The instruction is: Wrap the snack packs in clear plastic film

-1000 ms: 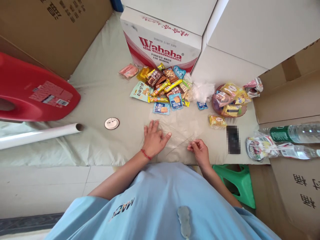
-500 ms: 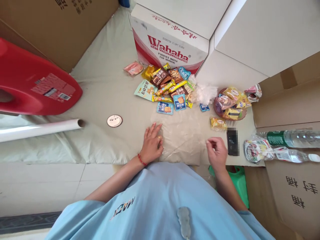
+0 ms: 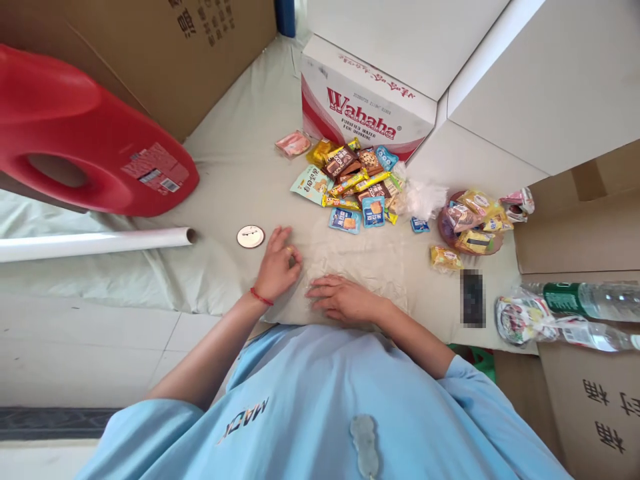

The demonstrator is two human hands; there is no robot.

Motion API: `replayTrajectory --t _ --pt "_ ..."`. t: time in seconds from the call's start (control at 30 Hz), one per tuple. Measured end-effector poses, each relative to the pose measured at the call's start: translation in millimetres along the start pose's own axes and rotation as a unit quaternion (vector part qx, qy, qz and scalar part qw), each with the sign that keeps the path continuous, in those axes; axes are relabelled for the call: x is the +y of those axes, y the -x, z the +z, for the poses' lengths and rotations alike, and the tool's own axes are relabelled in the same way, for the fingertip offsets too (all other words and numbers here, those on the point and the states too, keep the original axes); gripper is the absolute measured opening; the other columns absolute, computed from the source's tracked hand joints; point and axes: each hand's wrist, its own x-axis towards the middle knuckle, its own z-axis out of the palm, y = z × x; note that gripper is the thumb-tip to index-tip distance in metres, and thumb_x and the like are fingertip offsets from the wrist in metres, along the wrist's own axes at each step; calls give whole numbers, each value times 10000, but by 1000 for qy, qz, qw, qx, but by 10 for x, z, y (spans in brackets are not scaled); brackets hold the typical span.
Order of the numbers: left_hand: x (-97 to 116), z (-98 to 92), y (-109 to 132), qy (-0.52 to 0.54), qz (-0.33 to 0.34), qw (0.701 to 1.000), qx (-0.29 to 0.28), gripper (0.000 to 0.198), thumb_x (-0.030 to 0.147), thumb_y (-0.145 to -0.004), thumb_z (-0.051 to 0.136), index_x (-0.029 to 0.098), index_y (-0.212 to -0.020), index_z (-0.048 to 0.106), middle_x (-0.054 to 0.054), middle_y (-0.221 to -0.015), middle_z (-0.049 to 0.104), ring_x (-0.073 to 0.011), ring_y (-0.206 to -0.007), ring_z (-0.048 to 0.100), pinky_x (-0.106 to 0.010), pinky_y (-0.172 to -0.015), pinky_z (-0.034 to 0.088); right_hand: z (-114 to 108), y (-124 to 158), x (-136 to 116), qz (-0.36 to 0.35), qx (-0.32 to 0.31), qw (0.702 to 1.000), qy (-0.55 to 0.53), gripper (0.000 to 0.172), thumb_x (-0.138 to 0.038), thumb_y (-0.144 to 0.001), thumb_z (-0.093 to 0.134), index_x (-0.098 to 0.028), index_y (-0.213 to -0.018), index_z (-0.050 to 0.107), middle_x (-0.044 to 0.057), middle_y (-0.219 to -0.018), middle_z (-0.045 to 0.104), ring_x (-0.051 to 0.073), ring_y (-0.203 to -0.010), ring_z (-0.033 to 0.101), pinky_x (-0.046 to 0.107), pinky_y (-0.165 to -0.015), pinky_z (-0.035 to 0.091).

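Observation:
A sheet of clear plastic film (image 3: 365,267) lies flat on the cloth-covered surface (image 3: 235,167) just in front of me. My left hand (image 3: 277,263) rests at the film's left edge, fingers curled down on it. My right hand (image 3: 343,299) lies flat on the film's near left part, fingers stretched out toward the left hand. Beyond the film lies a heap of small snack packets (image 3: 357,183). A brownish bowl (image 3: 470,227) with more packets stands at the right.
A Wahaha carton (image 3: 365,107) stands at the back. A red plastic stool (image 3: 75,140) lies on its side at left, a white roll (image 3: 95,243) below it. A round badge (image 3: 251,236), a phone (image 3: 473,297), water bottles (image 3: 590,300) and cardboard boxes (image 3: 580,200) are around.
My right hand let go of the film's right side and swept left across it, ending flat beside my left hand. The view shifted, so everything sits further right in the picture.

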Motion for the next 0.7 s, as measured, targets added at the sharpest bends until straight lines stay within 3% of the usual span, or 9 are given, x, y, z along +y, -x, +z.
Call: replayTrajectory --t 0.1,0.17,0.27,0.33,0.43,0.57,0.63,0.7 --pt "130 -104 16 -15 -50 993 109 74 212 -816 588 183 -821 656 -153 -1404 575 -377 -1432 460 -596 -1233 354 70 -19 -44 25 12 1000 0 444 -290 -994 645 -248 -1435 627 59 -1602 522 250 -1563 331 495 -1287 233" --pt "327 -88 31 15 -52 991 122 144 256 -880 562 186 -927 678 -129 -1302 612 -301 -1262 592 -522 -1132 484 124 -66 -67 37 21 999 10 464 -293 -999 636 -258 -1461 603 65 -1616 503 251 -1569 319 511 -1292 217" --pt "603 92 -1 121 -35 991 37 243 336 -968 488 216 -1028 690 -84 -1200 675 -212 -1085 674 -395 -969 586 202 -182 -93 55 38 997 33 394 -302 -1002 633 -236 -1389 659 77 -1534 589 268 -1524 389 503 -1291 233" --pt "663 262 -66 134 -25 991 -11 302 388 -988 459 210 -1007 703 -95 -1213 702 -223 -1142 671 -417 -1038 559 246 -255 -123 76 43 995 46 305 -301 -1007 625 -209 -1282 721 93 -1403 683 275 -1452 477 486 -1274 277" --pt "546 434 -172 98 -15 995 -28 394 423 -1012 399 191 -992 717 -120 -1211 734 -254 -1226 647 -477 -1149 484 286 -265 -206 76 54 995 45 280 -254 -1027 577 -188 -1250 735 110 -1347 708 261 -1407 517 473 -1255 316" --pt "322 437 -156 15 44 998 -45 422 402 -1024 374 186 -1134 720 -132 -1330 714 -276 -1379 568 -519 -1219 401 218 3 -251 21 81 994 -63 306 -240 -1045 533 -208 -1287 718 87 -1421 674 203 -1431 500 385 -1193 413" --pt "303 414 -62 -40 71 994 -70 434 383 -1010 404 171 -1266 684 -153 -1465 636 -291 -1464 495 -537 -1244 355 82 196 -127 74 149 980 -113 307 -283 -1053 510 -239 -1273 720 72 -1353 713 200 -1324 592 373 -1119 480" --pt "351 415 60 -93 85 987 -96 522 404 -995 447 132 -1414 598 -190 -1597 500 -320 -1536 401 -568 -1280 266 -130 345 135 211 269 934 -100 332 -313 -1062 456 -252 -1268 710 84 -1267 734 224 -1194 652 396 -1059 511"
